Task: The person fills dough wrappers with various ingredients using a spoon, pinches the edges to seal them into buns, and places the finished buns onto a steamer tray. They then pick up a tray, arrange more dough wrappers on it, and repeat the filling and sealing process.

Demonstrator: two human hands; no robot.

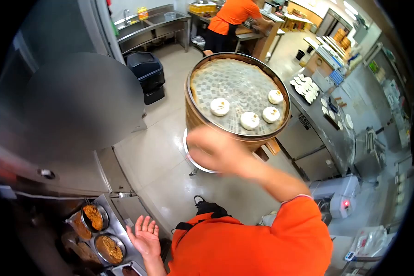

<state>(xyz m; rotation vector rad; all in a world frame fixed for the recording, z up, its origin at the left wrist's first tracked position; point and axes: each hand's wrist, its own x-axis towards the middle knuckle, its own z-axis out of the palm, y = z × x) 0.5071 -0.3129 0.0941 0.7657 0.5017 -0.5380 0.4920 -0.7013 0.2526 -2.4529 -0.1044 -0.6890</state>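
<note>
A round bamboo steamer (pixel 193 120) stands in front of me, its perforated liner (pixel 232 78) showing. Several white buns sit toward its near and right side, among them one bun (pixel 220 106) on the left and another bun (pixel 250 120) closest to me. My right hand (pixel 211 148) is stretched out at the steamer's near side, smeared by motion, so its fingers do not show clearly. Low on the left, my left hand (pixel 146 237) is palm up with fingers spread and holds nothing. It is nearest to a metal bowl of chopped filling (pixel 109 249).
Behind that bowl is a second bowl of orange filling (pixel 93 217). A black bin (pixel 145 73) stands beyond the steamer on the left. Dough pieces lie on a tray (pixel 304 89) on the right-hand counter (pixel 329 138). A person in orange (pixel 234 14) works at the back.
</note>
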